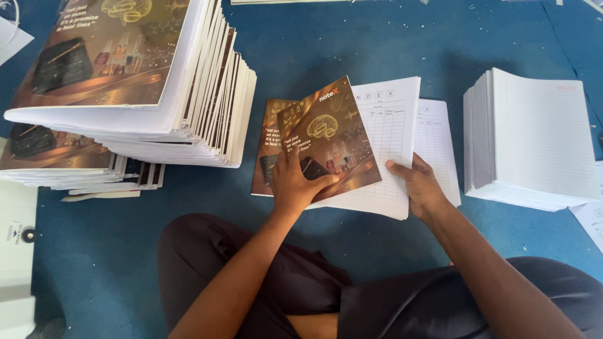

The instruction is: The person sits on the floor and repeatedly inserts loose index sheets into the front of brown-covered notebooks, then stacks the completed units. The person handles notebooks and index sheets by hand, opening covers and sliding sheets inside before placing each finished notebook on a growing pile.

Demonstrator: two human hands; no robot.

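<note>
My left hand [295, 182] presses flat on a dark brown notebook cover [333, 135] with a golden brain picture, which lies tilted over a bundle of white ruled pages [386, 132]. My right hand [422, 185] grips the lower right edge of that page bundle. A second brown cover [267, 147] peeks out beneath on the left. Another printed white sheet [440, 144] lies under the bundle on the right. Everything rests on a blue floor [352, 56] in front of my crossed legs.
A tall, slumping stack of matching covers [157, 81] stands at the upper left, with a lower stack [56, 157] below it. A thick pile of ruled white pages [534, 141] sits at the right. A white object [16, 251] is at the left edge.
</note>
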